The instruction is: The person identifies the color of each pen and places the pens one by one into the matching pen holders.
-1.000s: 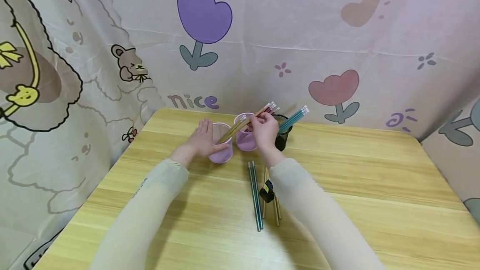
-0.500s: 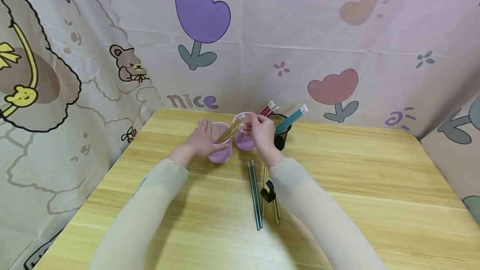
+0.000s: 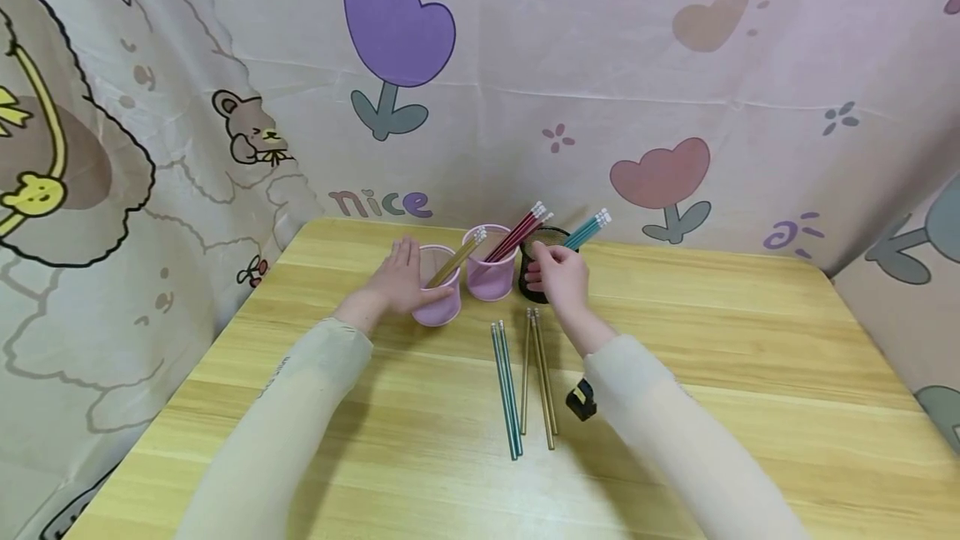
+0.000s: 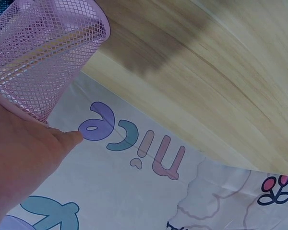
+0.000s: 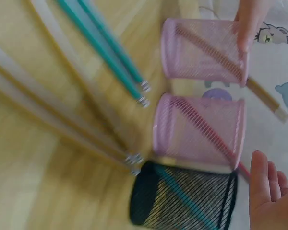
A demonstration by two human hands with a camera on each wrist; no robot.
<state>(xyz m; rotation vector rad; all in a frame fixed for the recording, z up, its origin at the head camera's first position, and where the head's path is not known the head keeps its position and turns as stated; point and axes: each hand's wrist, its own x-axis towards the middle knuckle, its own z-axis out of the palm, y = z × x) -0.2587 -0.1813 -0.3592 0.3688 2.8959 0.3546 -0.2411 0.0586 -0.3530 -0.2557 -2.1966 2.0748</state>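
My left hand [image 3: 399,277] rests against the left pink mesh pencil cup [image 3: 437,312] with straight fingers, its thumb across the front. Gold pencils [image 3: 459,257] lean to the right inside that cup. Beside it, the second pink mesh cup [image 3: 491,282] holds dark red pencils [image 3: 517,232]. My right hand [image 3: 564,275] hovers in front of the black mesh cup [image 3: 529,275], partly covering it; teal pencils [image 3: 588,230] stick out of this cup. In the right wrist view, the right hand's fingers [image 5: 260,177] look fairly straight and hold nothing.
Two dark teal pencils [image 3: 506,390] lie on the wooden table [image 3: 735,365], with several loose gold pencils [image 3: 544,382] to their right. A small black device [image 3: 581,400] sits at the right wrist. A patterned cloth [image 3: 495,48] hangs behind the table.
My right hand has let go of gold pencils, which now lean in the left pink cup, and has moved right towards the black cup. The left hand stays on its cup.
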